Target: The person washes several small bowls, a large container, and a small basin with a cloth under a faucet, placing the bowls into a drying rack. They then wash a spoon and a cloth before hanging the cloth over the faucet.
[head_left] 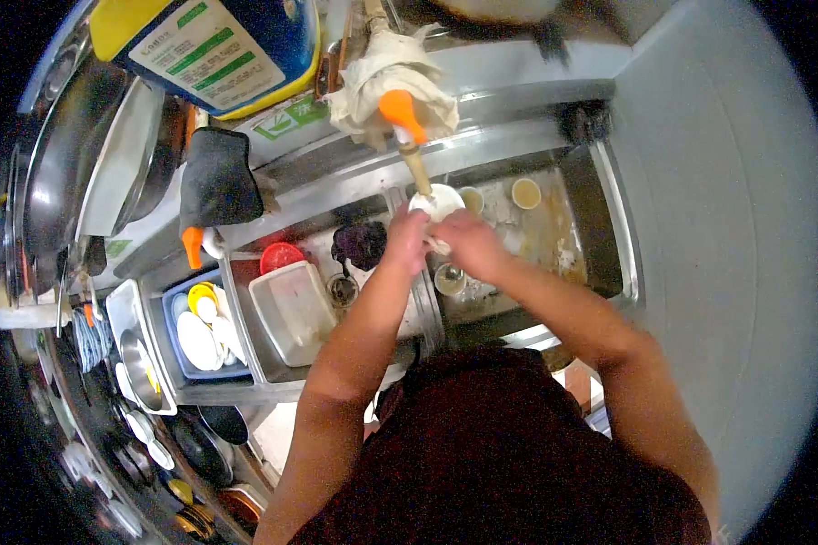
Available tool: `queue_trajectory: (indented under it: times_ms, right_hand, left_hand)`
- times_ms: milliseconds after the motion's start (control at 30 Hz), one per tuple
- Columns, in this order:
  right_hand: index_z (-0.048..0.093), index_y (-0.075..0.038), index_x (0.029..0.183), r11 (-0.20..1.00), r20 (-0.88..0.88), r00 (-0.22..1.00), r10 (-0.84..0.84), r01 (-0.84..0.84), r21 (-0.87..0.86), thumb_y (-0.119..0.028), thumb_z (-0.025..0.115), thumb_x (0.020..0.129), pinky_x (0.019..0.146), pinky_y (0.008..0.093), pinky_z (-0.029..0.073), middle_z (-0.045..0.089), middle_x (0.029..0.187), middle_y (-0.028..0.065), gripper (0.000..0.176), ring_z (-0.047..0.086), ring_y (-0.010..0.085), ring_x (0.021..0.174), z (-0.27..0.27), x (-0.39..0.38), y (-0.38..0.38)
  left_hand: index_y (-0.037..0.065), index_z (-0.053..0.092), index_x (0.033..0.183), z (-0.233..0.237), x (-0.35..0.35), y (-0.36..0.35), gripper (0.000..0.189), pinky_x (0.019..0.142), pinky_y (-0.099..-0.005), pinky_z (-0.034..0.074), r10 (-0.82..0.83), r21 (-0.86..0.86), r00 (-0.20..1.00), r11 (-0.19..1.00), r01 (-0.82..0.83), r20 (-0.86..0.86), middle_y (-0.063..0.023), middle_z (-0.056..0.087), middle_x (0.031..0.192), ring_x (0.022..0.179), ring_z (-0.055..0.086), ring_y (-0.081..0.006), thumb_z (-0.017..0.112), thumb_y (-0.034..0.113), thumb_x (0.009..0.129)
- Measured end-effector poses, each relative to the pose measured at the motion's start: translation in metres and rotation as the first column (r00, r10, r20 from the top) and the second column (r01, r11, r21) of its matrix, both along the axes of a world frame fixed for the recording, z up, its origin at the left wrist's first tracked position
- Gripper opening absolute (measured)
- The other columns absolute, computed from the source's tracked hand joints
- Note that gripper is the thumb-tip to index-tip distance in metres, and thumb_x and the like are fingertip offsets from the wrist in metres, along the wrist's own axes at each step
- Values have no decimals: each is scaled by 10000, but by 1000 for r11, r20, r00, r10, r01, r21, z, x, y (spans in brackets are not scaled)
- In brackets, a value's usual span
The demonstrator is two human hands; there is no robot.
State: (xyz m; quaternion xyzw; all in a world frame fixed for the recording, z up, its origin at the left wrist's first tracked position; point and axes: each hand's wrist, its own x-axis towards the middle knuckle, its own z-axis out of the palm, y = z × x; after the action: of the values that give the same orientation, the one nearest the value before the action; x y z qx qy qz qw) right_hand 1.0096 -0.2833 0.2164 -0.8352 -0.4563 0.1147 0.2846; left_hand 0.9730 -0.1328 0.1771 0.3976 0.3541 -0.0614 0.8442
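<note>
A dark shirt [509,454] is filling the foreground. Past it, the left hand [407,243] and right hand [474,245] are holding a white bowl [438,199] just under the tap [414,171], fingers narrowing on its near side, probably so the spout is pointing inside. Right of the tap, a pale cup [526,193] is sitting apart. The grip is hiding the fingertips; I'm not making out any running water.

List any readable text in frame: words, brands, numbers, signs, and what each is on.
None reads with certainty.
White label with green bars on the big blue-and-yellow plastic container: heading and print lines too blurred.
Green sticker with white marks below the container: a leaf-like mark and part of a character, not legible.
</note>
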Motion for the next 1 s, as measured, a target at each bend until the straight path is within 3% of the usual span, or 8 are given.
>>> queue_trajectory:
  times_ms: [133,200,300,400,533,733,833,1000]
  right_hand:
    - [589,-98,1028,999,99,994,-39,36,24,-45,669,661,825,424,459,613,973,156,379,565,343,964,-29,15,-50]
    - [564,-74,1047,827,-42,843,-536,534,176,-31,701,692,759,397,459,615,898,140,383,587,304,834,-43,14,-64]
    - [544,-72,1084,695,-398,628,-669,718,-36,-45,685,750,696,355,463,614,848,117,363,590,226,771,-43,12,-83]
    - [524,-71,1115,707,-209,701,-682,705,57,-66,681,774,640,329,462,607,822,108,375,569,181,711,-64,4,-111]
    - [528,-65,1113,614,-350,551,-757,783,-95,-92,694,765,640,333,469,611,818,116,387,569,201,683,-64,5,-136]
    - [552,-49,1062,664,-147,670,-728,742,91,-152,723,745,659,326,472,619,786,116,375,584,198,711,-73,4,-142]
    - [545,-64,1086,671,-327,605,-726,728,-141,-232,704,754,818,423,467,622,989,204,404,589,383,933,-56,8,-138]
    - [555,-49,1056,603,-338,554,-761,796,-53,-178,726,742,657,324,475,633,808,126,379,597,192,700,-78,3,-141]
  left_hand:
    - [71,377,1294,1,-9,4,508,681,-405,583,-3,200,990,979,31,-141,-141,553,1134,985,610,-274,386,-22,794]
    - [59,351,1305,-18,-11,2,522,689,-445,591,-62,158,984,983,88,-166,-163,530,1161,1005,601,-319,371,-53,796]
    - [31,371,1273,-17,-13,-18,524,717,-534,564,-86,-40,988,996,82,-126,-201,511,1182,1013,580,-380,465,-56,764]
    - [20,348,1282,-7,0,-23,529,743,-537,557,135,-25,975,990,-141,-177,-200,503,1190,1033,570,-379,472,-47,773]
    - [35,320,1293,-27,-13,1,469,730,-466,583,-71,12,985,997,74,-159,-199,494,1205,989,598,-353,424,-14,838]
    - [45,365,1252,-20,-4,-31,448,718,-504,570,-1,25,983,1000,6,-185,-164,553,1132,940,618,-355,477,-2,820]
    - [58,387,1262,-24,-3,-13,424,666,-430,589,-47,185,980,979,83,-192,-162,550,1138,935,628,-304,454,11,846]
    - [42,408,1242,-17,-5,-24,401,644,-422,584,-91,105,948,986,129,-306,-157,564,1113,937,626,-299,476,21,847]
